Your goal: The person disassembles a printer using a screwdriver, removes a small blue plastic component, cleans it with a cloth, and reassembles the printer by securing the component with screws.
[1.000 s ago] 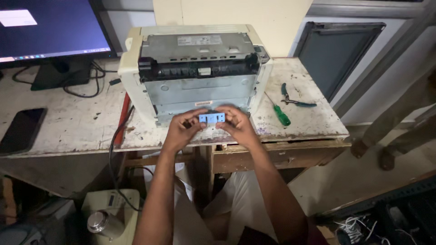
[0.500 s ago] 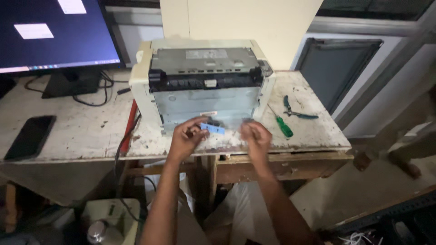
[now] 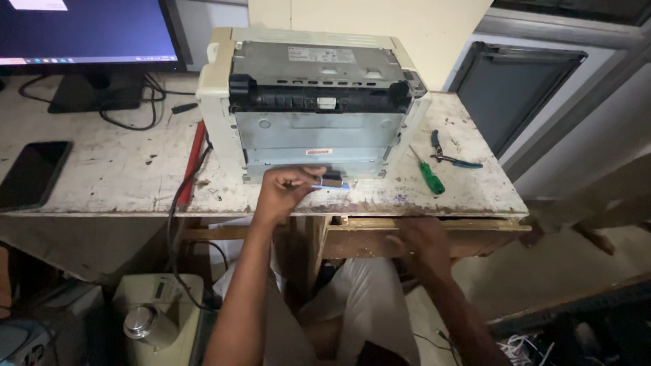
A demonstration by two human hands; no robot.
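An opened printer with a cream shell and bare grey metal back stands on a worn white table. My left hand is at the printer's lower edge, pinching a small blue part against the table. My right hand hangs below the table edge in front of the wooden drawer rail, blurred, fingers loosely curled; nothing shows in it.
A green-handled screwdriver and blue-handled pliers lie right of the printer. A black phone lies at the left, a monitor behind it. A red tool and black cables sit beside the printer. A cream appliance stands on the floor.
Both hands held the blue part at the printer's front. My right hand has let go and dropped below the table edge; my left hand keeps the part.
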